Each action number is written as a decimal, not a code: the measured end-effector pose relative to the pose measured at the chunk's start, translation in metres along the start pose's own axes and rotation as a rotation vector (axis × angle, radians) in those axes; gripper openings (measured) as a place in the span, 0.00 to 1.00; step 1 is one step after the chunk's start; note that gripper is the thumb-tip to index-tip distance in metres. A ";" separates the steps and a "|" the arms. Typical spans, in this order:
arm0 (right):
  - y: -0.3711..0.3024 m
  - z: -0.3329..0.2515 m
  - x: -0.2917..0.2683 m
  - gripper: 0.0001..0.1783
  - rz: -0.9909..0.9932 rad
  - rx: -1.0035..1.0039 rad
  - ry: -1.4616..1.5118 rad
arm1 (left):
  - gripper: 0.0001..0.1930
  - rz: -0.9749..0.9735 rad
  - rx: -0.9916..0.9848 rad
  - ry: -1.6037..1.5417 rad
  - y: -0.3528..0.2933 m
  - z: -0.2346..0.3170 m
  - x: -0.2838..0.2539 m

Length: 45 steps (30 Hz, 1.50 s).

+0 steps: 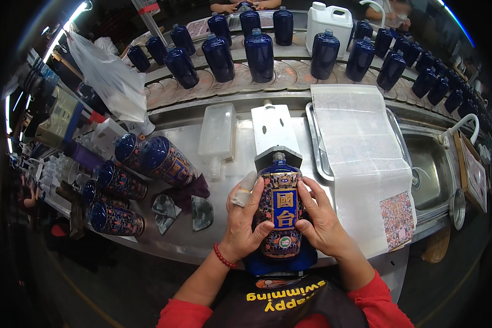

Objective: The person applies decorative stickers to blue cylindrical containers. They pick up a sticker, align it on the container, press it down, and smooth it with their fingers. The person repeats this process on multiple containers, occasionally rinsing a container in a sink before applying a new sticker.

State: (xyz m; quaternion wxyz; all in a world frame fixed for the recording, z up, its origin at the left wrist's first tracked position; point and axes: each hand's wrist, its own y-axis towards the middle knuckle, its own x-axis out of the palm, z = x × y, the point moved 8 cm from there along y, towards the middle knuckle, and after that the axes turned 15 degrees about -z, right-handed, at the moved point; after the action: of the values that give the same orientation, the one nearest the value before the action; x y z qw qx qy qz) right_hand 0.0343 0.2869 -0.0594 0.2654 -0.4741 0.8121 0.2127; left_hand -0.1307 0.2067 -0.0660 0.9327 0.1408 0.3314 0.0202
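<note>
A dark blue bottle (281, 240) with a floral wrap label and a blue centre panel lies label up, its neck pointing away from me. The neck end lies at a dark notched holder in front of a white block (274, 130). My left hand (239, 221) is closed along the left side of the bottle, thumb on the label, a pale wrap around one finger. From the right side my right hand (323, 225) grips it too, its thumb and fingers on the label's edge. The bottle's underside is hidden.
Several labelled bottles (167, 158) stand or lean at left, near dark stone-like pieces (202, 212) and a purple cloth. Translucent sheets (350, 142) with a floral label (397, 220) cover a tray at right, beside a sink (429, 164). Plain blue bottles (259, 57) line a conveyor; people sit beyond.
</note>
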 end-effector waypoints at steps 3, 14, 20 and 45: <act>-0.001 -0.001 -0.001 0.42 -0.014 0.003 -0.018 | 0.46 -0.020 -0.016 -0.011 -0.001 -0.004 0.001; -0.003 -0.003 0.000 0.49 -0.141 -0.037 -0.045 | 0.54 -0.110 0.041 -0.012 -0.008 -0.005 0.009; -0.011 0.005 0.000 0.51 -0.126 -0.089 0.019 | 0.55 -0.143 0.068 -0.075 -0.014 -0.017 0.013; -0.009 0.017 0.005 0.67 -0.222 -0.114 0.056 | 0.62 -0.198 0.105 -0.064 -0.015 -0.016 0.017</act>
State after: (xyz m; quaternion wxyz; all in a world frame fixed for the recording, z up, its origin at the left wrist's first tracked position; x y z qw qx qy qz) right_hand 0.0444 0.2895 -0.0764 0.2372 -0.5810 0.7483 0.2149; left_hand -0.1283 0.1980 -0.0922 0.9316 0.1568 0.3143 -0.0941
